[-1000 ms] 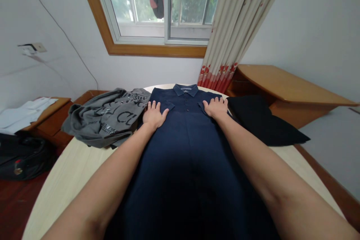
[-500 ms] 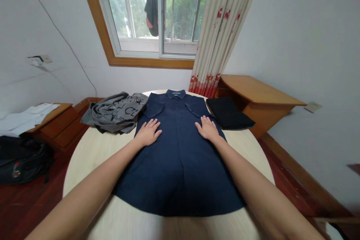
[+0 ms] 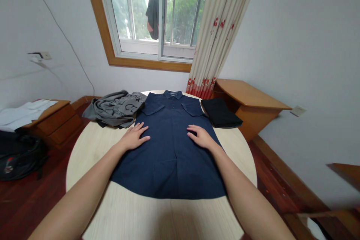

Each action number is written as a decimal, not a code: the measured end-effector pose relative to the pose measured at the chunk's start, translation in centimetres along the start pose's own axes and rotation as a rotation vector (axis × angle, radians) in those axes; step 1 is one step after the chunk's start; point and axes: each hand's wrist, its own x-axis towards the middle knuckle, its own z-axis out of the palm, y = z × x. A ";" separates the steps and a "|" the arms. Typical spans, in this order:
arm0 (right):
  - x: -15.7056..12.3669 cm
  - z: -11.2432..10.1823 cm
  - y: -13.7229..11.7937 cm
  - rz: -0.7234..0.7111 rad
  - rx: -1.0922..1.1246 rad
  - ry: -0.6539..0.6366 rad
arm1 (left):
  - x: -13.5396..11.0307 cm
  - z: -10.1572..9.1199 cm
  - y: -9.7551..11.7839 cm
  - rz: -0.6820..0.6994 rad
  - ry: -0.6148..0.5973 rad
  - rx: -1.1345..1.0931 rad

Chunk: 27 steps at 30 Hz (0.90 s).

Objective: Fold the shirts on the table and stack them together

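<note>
**Blue shirt (image 3: pixel 168 153) flat on table (image 3: pixel 157 217)**

We had our left hand (image 3: pixel 134 137) & right hand (image 3: pixel 200 136) palm-down on the blue shirt, fingers (image 3: pixel 143 131) spread, gripping nothing. It lay mid table, collar away from us, w/ grey top (image 3: pixel 116 108) just left, black cloth (image 3: pixel 221 112) right.

Dark print runs across the crumpled grey shirt (image 3: pixel 115 108) at the far left of the tabletop (image 3: pixel 135 217). The big letters there look like "C" and "L", and folds swallow the rest. Smaller lines sit beside them, too tiny to read. The white neck label (image 3: pixel 173 92) on the navy shirt (image 3: pixel 168 146) shows no legible word.
</note>
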 end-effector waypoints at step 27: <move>-3.7 -2.2 -7.5 -0.409 0.074 -0.537 | -0.8 -0.9 0.0 -0.054 0.104 0.004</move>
